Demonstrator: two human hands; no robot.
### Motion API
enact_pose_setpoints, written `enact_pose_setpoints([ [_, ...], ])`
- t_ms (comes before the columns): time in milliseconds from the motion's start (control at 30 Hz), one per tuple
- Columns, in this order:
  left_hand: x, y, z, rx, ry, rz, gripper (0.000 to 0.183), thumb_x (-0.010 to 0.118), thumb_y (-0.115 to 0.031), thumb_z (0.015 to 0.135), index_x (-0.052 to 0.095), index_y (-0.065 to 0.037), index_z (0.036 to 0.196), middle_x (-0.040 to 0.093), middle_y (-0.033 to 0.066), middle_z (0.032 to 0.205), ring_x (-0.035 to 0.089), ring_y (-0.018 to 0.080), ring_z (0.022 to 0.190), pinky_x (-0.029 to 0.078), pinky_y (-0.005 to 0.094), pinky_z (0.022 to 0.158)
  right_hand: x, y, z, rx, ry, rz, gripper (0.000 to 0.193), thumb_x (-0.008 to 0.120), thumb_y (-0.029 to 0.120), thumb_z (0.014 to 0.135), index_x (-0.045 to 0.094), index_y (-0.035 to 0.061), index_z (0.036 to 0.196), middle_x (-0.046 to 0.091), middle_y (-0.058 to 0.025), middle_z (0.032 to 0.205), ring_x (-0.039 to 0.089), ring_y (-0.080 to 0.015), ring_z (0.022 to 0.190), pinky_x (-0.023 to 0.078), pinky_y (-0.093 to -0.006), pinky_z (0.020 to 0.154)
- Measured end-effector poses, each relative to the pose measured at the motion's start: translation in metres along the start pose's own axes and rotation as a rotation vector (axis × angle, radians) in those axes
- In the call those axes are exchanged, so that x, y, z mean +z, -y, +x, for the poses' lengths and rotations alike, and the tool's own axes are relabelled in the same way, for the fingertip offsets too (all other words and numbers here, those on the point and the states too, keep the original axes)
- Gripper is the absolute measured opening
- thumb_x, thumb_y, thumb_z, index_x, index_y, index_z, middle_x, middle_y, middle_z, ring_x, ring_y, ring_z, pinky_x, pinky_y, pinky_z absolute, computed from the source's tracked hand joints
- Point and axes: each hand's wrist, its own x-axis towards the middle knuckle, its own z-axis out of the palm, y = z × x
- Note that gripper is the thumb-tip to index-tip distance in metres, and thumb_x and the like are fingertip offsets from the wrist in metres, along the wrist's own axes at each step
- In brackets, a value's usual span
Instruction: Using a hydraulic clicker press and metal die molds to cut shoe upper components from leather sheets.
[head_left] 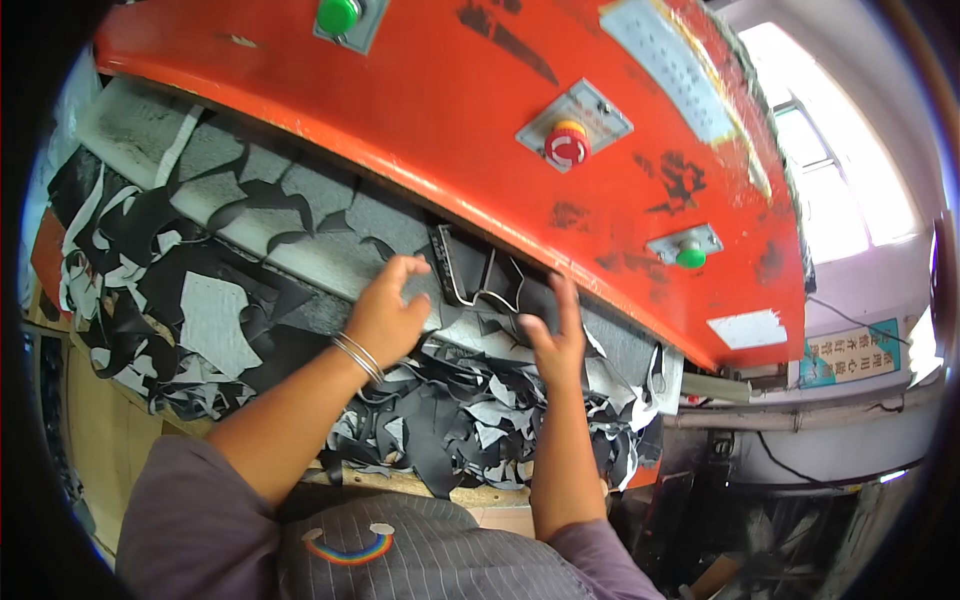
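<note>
A steel cutting die (pixel 446 266), a thin-walled outline with a bright curved edge, sits on the grey cutting bed (pixel 330 262), partly under the red press head. Just left of it is my left hand (pixel 390 315), thumb and index finger apart, nothing visible between them. My right hand (pixel 557 340) is raised at the die's right side, fingers upward and thumb spread away, also holding nothing that shows. Dark sheet material lies beneath the die. Black cut scraps (pixel 265 203) rest on the bed to the left.
The red press head (pixel 400 110) slants above the bed, with a red stop button (pixel 567 146) and green buttons (pixel 690 254). Heaped black and grey offcuts (pixel 430 425) line the near edge. A pale offcut (pixel 215 320) lies on the left pile. At right is a pipe (pixel 790 420).
</note>
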Motion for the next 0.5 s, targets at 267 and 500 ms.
enact_pose_setpoints([
  [267,-0.119,-0.118,0.006,0.523,-0.348,0.082,0.013,0.054,-0.010,0.094,0.061,0.000,0.090,0.063,0.0020,0.085,0.055,0.0079,0.077,0.044,0.0236,0.071,-0.108,0.123,0.044,-0.209,-1.031,-0.234,0.045,0.042,0.025,0.100,0.042,-0.0046,0.134,0.042,-0.0195,0.138,0.039,-0.0288,0.129,0.029,-0.0407,0.108],
  [500,-0.172,-0.163,-0.036,1.021,-0.521,0.620,0.020,0.059,-0.013,0.089,0.053,-0.002,0.073,0.049,0.0085,0.066,0.048,0.0201,0.066,0.040,0.0312,0.061,-0.122,0.147,0.049,-0.349,-1.224,-0.474,0.047,0.043,0.026,0.100,0.037,-0.0037,0.135,0.032,-0.0230,0.143,0.032,-0.0362,0.133,0.027,-0.0473,0.108],
])
